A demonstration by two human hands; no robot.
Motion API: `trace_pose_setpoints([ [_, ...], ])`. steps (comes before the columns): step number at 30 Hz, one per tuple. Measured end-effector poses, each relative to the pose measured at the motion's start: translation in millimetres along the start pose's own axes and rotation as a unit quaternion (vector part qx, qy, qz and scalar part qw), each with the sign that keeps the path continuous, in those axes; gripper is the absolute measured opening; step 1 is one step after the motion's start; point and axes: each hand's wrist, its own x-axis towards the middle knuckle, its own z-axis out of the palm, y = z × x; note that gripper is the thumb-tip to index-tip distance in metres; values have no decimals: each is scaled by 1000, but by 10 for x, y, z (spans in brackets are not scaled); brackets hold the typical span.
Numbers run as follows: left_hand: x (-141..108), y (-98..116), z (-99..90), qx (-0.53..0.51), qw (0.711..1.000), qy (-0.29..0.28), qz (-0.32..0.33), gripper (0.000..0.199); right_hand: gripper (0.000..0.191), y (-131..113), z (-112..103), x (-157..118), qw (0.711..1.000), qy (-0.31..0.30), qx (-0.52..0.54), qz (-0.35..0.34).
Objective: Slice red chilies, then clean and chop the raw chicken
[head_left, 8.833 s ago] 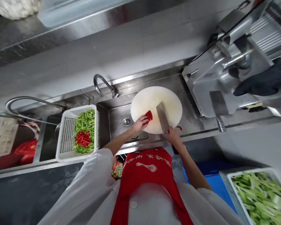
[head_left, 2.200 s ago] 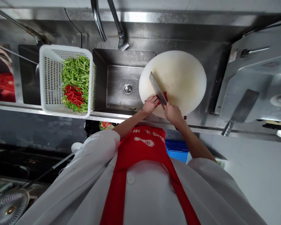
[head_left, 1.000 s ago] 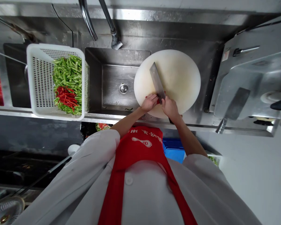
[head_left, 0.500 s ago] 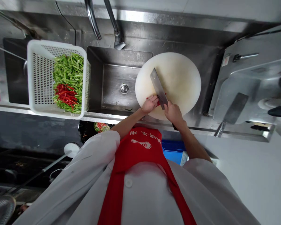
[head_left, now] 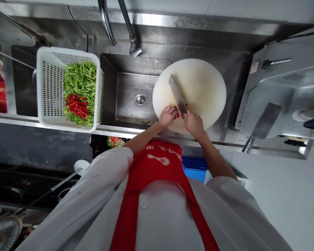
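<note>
While your right hand (head_left: pixel 193 122) closes its fingers round the handle of the cleaver (head_left: pixel 177 94), whose blade slants over the near-left part of the round board (head_left: pixel 206 92), your left hand (head_left: pixel 167 116), just left of the blade, presses bunched fingertips on the red pepper (head_left: pixel 177 113), which lies on the board near its front edge. Left of the board is the sink (head_left: pixel 131 94), and beyond that the white basket (head_left: pixel 52 122) of green strips (head_left: pixel 81 78) with red strips (head_left: pixel 77 106) on top; well to the board's right, a second cleaver (head_left: pixel 267 120) lies on a clear lid (head_left: pixel 253 101).
</note>
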Motion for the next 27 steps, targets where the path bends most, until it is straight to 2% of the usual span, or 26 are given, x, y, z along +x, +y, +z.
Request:
trace_pose_setpoints([
  [2, 4, -3, 17, 1, 1000, 1, -1, 32, 39, 27, 35, -171, 1000, -23, -19, 4],
  [4, 1, -17, 33, -1, 1000, 1, 0, 33, 39, 8, 84, -229, 999, -44, -28, 5],
  [7, -22, -53, 48, -7, 1000, 4, 8, 35, 39, -90, 122, -88, 999, -35, -18, 2],
  [10, -45, -87, 62, -14, 1000, 12, 16, 37, 41, -140, 69, 70, 1000, -11, -1, -19],
  [12, -50, -99, 78, -17, 1000, 19, 14, 37, 40, -98, 21, 44, 999, -12, -1, -33],
  [16, -49, -108, 121, -22, 999, 25, 20, 37, 38, 3, 27, -143, 999, -42, -23, -18],
  [18, -54, -117, 134, -25, 999, 33, 23, 38, 38, -33, 61, -122, 999, -46, -24, -13],
  [22, -69, -138, 132, -32, 998, 44, 30, 41, 42, -144, 34, 79, 999, -16, -6, -31],
  [27, -67, -130, 139, -45, 997, 56, 29, 44, 37, 13, -16, -40, 998, -31, -18, -50],
])
